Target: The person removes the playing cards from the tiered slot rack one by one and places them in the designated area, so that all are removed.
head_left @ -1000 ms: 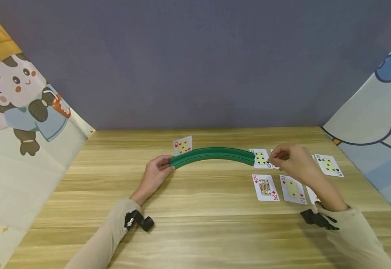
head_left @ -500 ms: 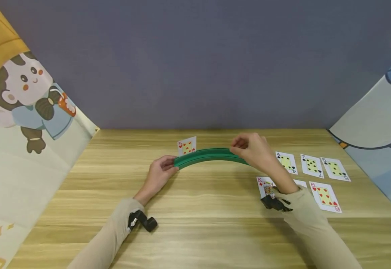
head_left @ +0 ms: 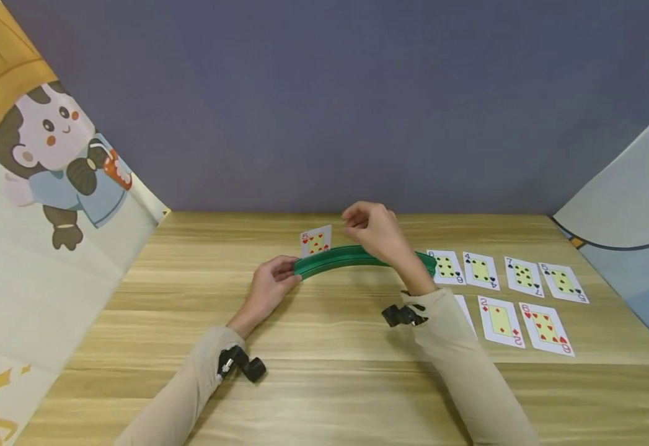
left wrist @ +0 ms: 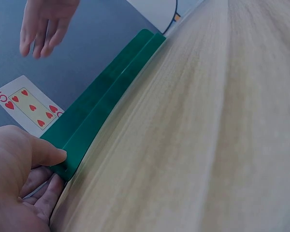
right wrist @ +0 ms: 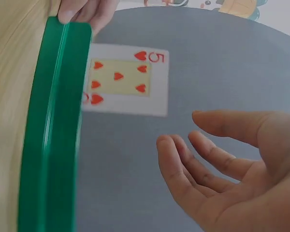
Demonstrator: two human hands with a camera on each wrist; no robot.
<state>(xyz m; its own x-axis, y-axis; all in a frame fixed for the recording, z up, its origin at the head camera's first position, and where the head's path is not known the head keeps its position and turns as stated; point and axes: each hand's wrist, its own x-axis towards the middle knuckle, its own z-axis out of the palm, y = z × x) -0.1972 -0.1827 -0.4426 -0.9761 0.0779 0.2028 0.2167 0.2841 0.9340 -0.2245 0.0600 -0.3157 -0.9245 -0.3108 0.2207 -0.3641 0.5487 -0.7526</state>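
A long curved green card holder (head_left: 352, 255) stands on the table. At its left end my left hand (head_left: 271, 285) pinches it; in the left wrist view the thumb (left wrist: 55, 154) lies on its front face. The five of hearts (head_left: 316, 240) stands upright in the holder near that end, leaning slightly back. My right hand (head_left: 377, 232) hovers over the middle of the holder, just right of the card. Its fingers and thumb (right wrist: 227, 123) are loosely bent and apart, with nothing between them. My right forearm covers part of the holder.
Face-up cards lie in two rows at right: the back row includes the four of spades (head_left: 481, 271) and five of spades (head_left: 564, 283), the front row the two of diamonds (head_left: 501, 321) and six of hearts (head_left: 547, 329). A grey-blue wall (head_left: 357, 111) stands behind the table (head_left: 324, 396).
My right hand has moved left from the playing cards, along the holder, to beside the five of hearts. My left hand keeps its grip. The whole head view has shifted slightly.
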